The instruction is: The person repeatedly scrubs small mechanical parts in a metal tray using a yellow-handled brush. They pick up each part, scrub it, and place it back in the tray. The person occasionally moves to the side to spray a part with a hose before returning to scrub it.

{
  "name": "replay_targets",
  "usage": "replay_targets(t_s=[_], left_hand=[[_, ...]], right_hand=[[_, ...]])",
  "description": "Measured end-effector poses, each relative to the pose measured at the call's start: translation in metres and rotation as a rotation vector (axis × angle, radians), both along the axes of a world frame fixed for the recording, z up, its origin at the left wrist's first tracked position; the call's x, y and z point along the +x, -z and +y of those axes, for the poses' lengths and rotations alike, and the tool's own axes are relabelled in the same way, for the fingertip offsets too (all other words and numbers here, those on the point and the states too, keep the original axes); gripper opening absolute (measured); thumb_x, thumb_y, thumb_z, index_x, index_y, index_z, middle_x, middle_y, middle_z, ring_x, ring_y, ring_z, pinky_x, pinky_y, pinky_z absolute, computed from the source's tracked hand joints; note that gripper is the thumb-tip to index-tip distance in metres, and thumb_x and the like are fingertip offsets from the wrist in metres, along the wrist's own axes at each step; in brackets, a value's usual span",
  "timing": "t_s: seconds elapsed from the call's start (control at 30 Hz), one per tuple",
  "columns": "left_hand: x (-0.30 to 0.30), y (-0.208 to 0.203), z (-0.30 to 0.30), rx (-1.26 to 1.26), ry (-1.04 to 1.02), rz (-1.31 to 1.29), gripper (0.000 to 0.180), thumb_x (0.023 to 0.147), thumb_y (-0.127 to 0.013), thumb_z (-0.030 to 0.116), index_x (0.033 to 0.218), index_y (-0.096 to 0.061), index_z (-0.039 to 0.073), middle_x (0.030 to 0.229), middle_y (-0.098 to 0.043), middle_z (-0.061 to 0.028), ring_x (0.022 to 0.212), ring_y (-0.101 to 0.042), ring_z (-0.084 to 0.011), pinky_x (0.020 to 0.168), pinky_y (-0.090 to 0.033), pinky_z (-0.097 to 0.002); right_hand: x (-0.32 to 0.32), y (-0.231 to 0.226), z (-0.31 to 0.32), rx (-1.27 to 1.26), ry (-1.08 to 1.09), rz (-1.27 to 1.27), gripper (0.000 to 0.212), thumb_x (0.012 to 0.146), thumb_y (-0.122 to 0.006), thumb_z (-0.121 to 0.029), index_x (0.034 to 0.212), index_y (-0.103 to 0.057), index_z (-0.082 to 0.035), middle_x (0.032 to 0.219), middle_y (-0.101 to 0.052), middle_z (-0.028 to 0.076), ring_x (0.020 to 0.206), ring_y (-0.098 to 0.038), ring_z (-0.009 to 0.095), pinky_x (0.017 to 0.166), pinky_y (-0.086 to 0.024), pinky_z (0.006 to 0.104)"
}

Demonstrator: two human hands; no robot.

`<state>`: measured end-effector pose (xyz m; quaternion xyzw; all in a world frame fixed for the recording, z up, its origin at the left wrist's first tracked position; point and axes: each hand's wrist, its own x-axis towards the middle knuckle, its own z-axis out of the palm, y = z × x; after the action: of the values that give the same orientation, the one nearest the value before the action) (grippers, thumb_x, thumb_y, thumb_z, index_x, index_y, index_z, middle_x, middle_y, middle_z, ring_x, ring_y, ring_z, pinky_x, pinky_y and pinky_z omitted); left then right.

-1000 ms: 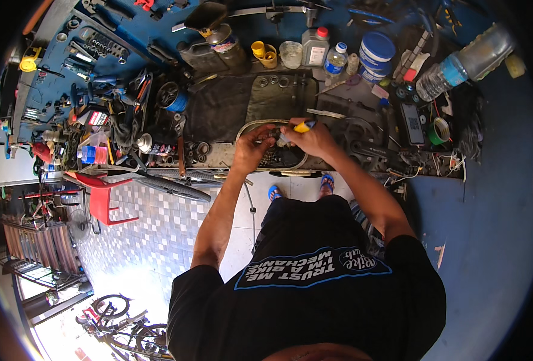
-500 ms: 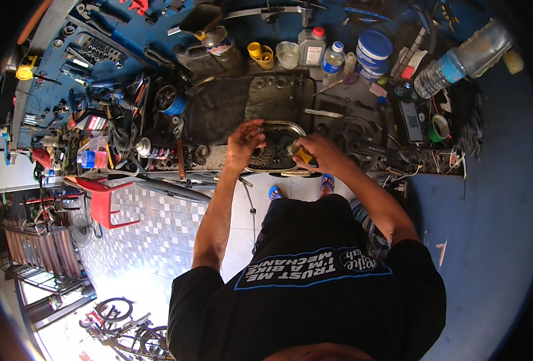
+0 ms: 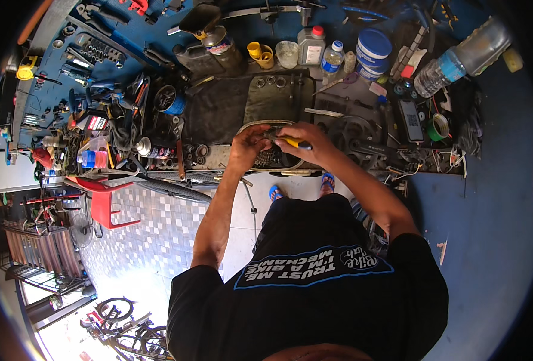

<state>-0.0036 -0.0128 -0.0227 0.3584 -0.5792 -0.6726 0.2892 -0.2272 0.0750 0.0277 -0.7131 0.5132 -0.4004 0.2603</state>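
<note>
"What's before you?"
"The bench (image 3: 217, 157), with an oval metal-rimmed tray (image 3: 299, 166) on it, under both my hands. A bike crank (image 3: 369, 148) lies to the right, well clear."
"And the hands?"
"My right hand (image 3: 308, 138) is wrapped round a tool, my left hand (image 3: 246, 148) pinching something."
"Anything close by?"
"Gears (image 3: 268, 158) in the tray, nearer my body than my fingertips."
"How does the tool lie?"
"Its yellow handle (image 3: 292, 142) runs rightward and slightly toward me; my fingers crowd its tip. Just left is the small dark part (image 3: 271, 133), nearer my left; I can't tell its kind."
</note>
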Motion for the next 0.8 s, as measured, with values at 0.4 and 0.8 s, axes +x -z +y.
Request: replay_targets(t_s=[0.4, 0.8], left_hand=[[0.005, -0.014, -0.001, 0.452, -0.028, 0.060, 0.042, 0.106, -0.063, 0.019, 0.137, -0.059, -0.009, 0.108, -0.070, -0.0126, 0.098, -0.075, -0.0246, 0.085, -0.066, -0.0334], [0.004, -0.022, -0.006, 0.352, 0.018, 0.151, 0.038, 0.105, -0.063, 0.011, 0.141, -0.058, -0.001, 0.115, -0.069, -0.0104, 0.096, -0.075, -0.0225, 0.077, -0.067, -0.0333]], right_hand=[[-0.008, 0.017, 0.010, -0.362, 0.009, 0.361, 0.036, 0.086, -0.079, -0.020, 0.120, -0.071, -0.012, 0.114, -0.068, 0.008, 0.101, -0.065, 0.030, 0.084, -0.058, 0.0407], [-0.036, 0.044, 0.032, -0.021, 0.023, 0.379, 0.024, 0.093, -0.076, -0.028, 0.106, -0.075, -0.008, 0.097, -0.073, 0.010, 0.088, -0.066, 0.030, 0.078, -0.054, 0.0435]])
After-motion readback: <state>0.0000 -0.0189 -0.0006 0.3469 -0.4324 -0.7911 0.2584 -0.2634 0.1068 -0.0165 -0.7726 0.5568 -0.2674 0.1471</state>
